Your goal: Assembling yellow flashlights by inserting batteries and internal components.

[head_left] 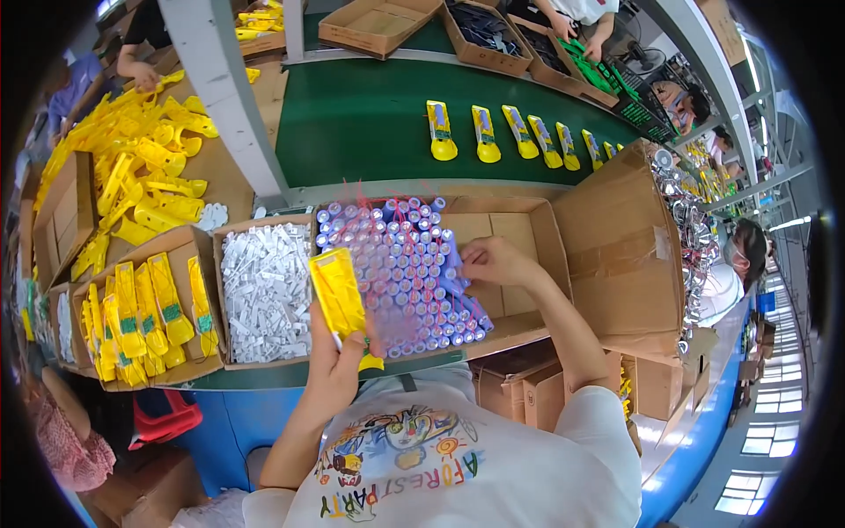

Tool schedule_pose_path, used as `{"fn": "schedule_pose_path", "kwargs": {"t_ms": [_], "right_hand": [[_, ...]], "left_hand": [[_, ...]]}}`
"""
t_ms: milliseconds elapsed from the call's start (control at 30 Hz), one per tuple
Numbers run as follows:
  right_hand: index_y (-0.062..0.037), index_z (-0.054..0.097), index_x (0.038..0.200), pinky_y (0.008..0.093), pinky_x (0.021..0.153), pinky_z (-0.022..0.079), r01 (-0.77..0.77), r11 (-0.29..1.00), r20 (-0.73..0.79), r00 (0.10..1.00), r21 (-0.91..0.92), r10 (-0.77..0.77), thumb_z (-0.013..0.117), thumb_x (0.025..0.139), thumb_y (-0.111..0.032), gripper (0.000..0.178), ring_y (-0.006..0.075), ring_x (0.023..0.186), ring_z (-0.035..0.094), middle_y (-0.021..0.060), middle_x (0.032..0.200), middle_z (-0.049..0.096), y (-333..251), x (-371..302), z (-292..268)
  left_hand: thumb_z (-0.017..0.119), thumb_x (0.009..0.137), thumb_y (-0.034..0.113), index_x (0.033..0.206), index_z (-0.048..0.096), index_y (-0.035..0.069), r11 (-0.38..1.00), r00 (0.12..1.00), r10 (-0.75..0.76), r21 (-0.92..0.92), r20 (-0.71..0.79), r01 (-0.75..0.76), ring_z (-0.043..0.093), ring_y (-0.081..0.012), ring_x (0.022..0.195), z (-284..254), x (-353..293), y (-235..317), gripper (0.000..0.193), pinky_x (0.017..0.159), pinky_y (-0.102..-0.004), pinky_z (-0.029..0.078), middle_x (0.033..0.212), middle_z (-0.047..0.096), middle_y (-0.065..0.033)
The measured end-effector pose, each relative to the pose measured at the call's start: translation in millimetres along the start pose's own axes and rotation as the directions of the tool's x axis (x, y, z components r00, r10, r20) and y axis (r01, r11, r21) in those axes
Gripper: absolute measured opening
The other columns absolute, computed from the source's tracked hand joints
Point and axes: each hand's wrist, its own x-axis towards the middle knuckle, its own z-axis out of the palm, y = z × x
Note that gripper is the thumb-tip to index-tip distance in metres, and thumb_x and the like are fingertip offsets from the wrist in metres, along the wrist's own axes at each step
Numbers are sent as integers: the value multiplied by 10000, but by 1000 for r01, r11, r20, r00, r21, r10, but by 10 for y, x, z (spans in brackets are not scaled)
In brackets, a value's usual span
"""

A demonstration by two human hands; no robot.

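Note:
A yellow plastic housing (337, 290), long and narrow, stands tilted up in my left hand (333, 365), with the fingers wrapped round its lower end. Behind it lies a carton of purple cylindrical batteries (422, 282), packed upright in rows with thin red wires over the far ones. At the right edge of that pack, the fingers of my right hand (497, 262) are pinched on a purple battery (452, 271). The hand partly hides that battery. The bare cardboard floor (515, 295) of the same carton shows beside my right wrist.
White plastic parts (267, 286) fill a box on the left. Beyond it, another box holds yellow housings with green boards (132, 321). Loose yellow shells (150, 185) heap at far left. Yellow assemblies (486, 134) line the green belt (361, 114). A tall carton (616, 246) stands right.

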Motion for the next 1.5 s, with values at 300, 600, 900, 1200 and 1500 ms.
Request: {"fn": "schedule_pose_path", "kwargs": {"t_ms": [300, 600, 900, 1200, 1500], "right_hand": [[9, 610, 970, 245, 643, 526, -114, 993, -195, 975, -4, 111, 708, 818, -76, 199, 112, 713, 630, 46, 781, 650, 97, -178, 315], [4, 596, 1053, 276, 698, 542, 146, 685, -89, 989, 713, -118, 702, 808, -43, 271, 107, 817, 621, 28, 901, 633, -1225, -587, 574], [-36, 559, 922, 249, 672, 545, -157, 770, 196, 980, 619, 42, 704, 841, -31, 166, 104, 783, 638, 32, 873, 632, -1502, -276, 1010], [-77, 611, 905, 275, 649, 525, 683, 714, 333, 716, -154, -613, 716, 790, -81, 155, 119, 842, 619, 2, 903, 601, -1763, 867, 1506], [-87, 648, 957, 348, 849, 506, 827, 480, 447, 561, -291, -696, 666, 789, -73, 170, 245, 1040, 579, 40, 1055, 604, -1829, 876, 1496]], "left_hand": [[379, 909, -32, 1291, 275, 38, 1000, 999, 4, 7, 46, -4, 577, -147, 709, 76, -197, -181, 403, 660, -288, 494, 903, 526, -75], [433, 906, 0, 1341, 253, 40, 1000, 1000, 10, -21, 18, -10, 551, -144, 685, 218, -191, -225, 473, 635, -290, 489, 900, 519, -65], [518, 877, 38, 1394, 200, -9, 984, 995, 38, 175, -96, -21, 475, -223, 1113, 90, -257, -186, 609, 935, -353, 430, 1194, 411, -148], [478, 1005, 265, 1266, 307, 101, 942, 826, 39, -256, -562, -218, 571, -174, 765, -615, -466, -40, 353, 688, -343, 516, 967, 520, -87], [445, 1020, 279, 1258, 333, 133, 980, 839, 59, -128, -541, -151, 580, -171, 697, -641, -576, -255, 301, 629, -336, 534, 915, 543, -82]]}}
